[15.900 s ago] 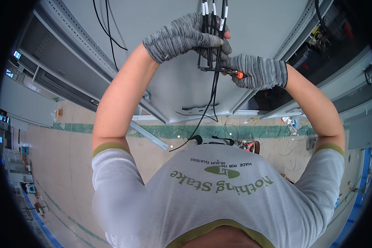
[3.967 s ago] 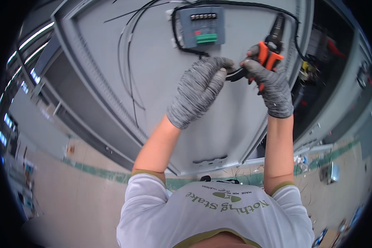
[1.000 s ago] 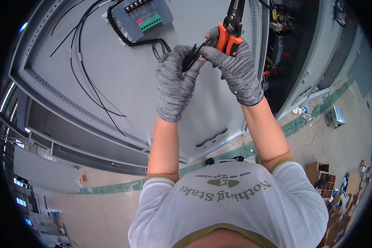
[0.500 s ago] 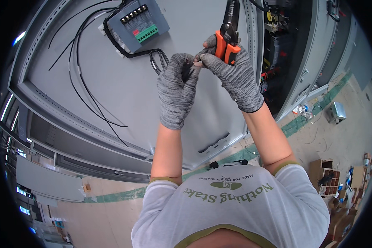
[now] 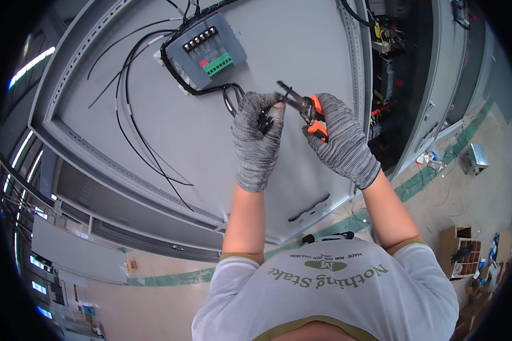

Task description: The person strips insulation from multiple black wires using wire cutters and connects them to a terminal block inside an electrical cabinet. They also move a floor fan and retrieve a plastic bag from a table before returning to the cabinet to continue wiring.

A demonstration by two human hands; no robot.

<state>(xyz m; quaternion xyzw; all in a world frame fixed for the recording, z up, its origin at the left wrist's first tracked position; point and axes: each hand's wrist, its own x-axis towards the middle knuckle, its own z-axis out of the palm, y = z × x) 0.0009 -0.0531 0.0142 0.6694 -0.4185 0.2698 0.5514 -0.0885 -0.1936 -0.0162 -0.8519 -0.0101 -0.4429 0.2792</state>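
Observation:
My left hand, in a grey knit glove with the fingertips bare, is closed around the ends of several black wires. These wires come out of a black-wrapped bundle that runs along a grey-blue module with a green terminal block. Gripped in my right hand, gloved alike, is a pair of wire strippers with orange handles. Their dark jaws point up and left, close by the left fingertips. Whether a wire lies between the jaws is too small to tell.
The module is fixed to a grey metal panel with a raised, perforated frame. Loose black wires curve across its left side. On the right is an open cabinet with components inside. Cardboard boxes and a metal box stand on the floor.
The wire strippers have swung from upright to pointing left, their jaws now by the left fingertips. My right hand has moved away from the left one. The whole view has shifted slightly.

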